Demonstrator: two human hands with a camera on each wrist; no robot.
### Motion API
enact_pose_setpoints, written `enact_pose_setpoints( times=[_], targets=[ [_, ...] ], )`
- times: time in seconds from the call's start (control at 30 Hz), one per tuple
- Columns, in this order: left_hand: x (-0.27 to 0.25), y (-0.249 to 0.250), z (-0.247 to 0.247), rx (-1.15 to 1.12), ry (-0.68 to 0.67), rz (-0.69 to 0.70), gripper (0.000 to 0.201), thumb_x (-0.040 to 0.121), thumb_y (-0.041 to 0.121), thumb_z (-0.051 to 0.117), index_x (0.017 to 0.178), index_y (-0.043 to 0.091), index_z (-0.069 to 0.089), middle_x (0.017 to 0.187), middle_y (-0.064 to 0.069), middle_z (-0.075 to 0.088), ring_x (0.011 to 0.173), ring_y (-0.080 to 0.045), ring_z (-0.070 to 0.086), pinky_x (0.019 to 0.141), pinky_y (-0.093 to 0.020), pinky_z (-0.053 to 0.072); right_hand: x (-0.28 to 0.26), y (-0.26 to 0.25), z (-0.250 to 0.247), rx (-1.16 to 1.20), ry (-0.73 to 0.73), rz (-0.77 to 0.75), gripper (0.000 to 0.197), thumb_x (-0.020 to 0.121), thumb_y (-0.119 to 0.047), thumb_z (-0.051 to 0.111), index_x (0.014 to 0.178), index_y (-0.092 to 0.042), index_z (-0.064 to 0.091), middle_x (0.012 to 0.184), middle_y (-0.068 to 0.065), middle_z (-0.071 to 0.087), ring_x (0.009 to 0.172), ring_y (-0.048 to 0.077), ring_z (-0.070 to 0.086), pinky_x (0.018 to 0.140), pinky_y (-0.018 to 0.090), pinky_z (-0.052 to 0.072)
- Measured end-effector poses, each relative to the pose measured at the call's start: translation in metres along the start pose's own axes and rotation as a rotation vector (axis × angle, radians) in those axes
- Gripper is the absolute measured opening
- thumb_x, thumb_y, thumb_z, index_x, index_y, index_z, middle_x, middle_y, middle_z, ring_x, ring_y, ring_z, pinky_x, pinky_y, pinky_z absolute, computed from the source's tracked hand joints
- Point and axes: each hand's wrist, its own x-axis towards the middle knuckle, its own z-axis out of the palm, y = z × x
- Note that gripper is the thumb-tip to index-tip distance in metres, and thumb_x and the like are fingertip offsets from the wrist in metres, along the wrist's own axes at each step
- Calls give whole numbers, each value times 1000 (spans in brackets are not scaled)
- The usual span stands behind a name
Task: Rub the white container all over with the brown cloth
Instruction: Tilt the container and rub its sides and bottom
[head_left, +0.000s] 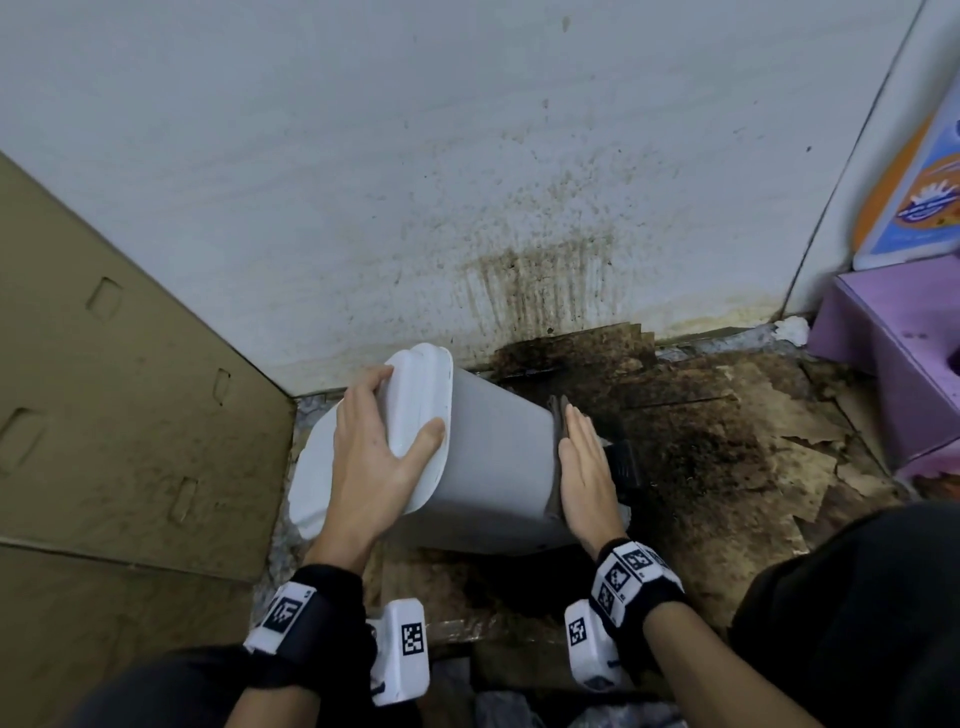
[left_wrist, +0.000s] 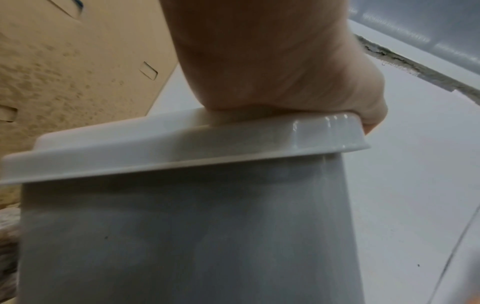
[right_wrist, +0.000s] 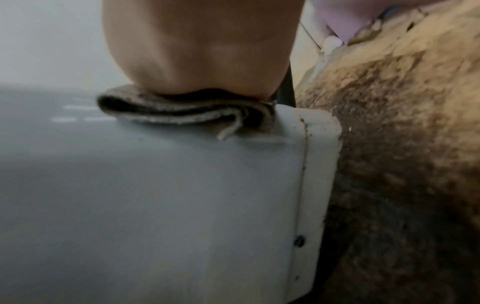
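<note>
The white container (head_left: 493, 457) lies tilted on the floor with its lid (head_left: 421, 395) facing left. My left hand (head_left: 379, 441) grips the lid's edge, thumb on the near side and fingers curled over the far rim. In the left wrist view the palm (left_wrist: 272, 61) sits on the lid's rim above the container's wall (left_wrist: 182, 236). The brown cloth (head_left: 557, 421) is folded against the container's side near its base. My right hand (head_left: 584, 467) presses it there with straight, flat fingers. The right wrist view shows the cloth (right_wrist: 182, 111) bunched under the palm (right_wrist: 202, 51) on the container (right_wrist: 155, 195).
A large cardboard box (head_left: 104, 415) stands close on the left. The white wall (head_left: 519, 234) behind carries dark splatter stains. Torn, soiled cardboard (head_left: 727, 441) covers the floor to the right. A purple box (head_left: 893, 364) sits at the far right. A black part (head_left: 623, 462) juts from the container's base.
</note>
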Motion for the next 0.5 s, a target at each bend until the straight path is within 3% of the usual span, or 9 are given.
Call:
enact_pose_setpoints(
  times=[0.17,0.27,0.37,0.5],
  targets=[
    [-1,2,1,25,10,7,83,81,65,54,150,22,36,147,10,40,139,-14,37,118,-47,34,-1,-36,15,3,70,70,56,107,-27,22,163,-22,23,171,-7,17,158,9,6,128,28,1],
    [-1,4,2,27,9,8,87,80,66,53,151,19,37,150,2,41,139,-17,36,118,-47,34,-11,-80,28,50,35,-51,64,100,-35,18,162,-24,23,170,-12,15,158,7,3,129,29,2],
    [-2,3,5,26,19,26,87,80,66,54,151,17,38,149,3,42,136,-12,37,117,-43,34,-21,-128,39,132,-71,-201,59,103,-33,19,162,-27,22,168,-19,14,155,-3,0,126,22,0],
    [1,3,8,26,19,31,87,81,68,54,150,18,38,147,5,42,136,-13,38,115,-39,33,-22,-132,39,126,-79,-311,53,110,-30,21,162,-28,21,169,-17,15,155,-5,3,127,24,5]
  ],
)
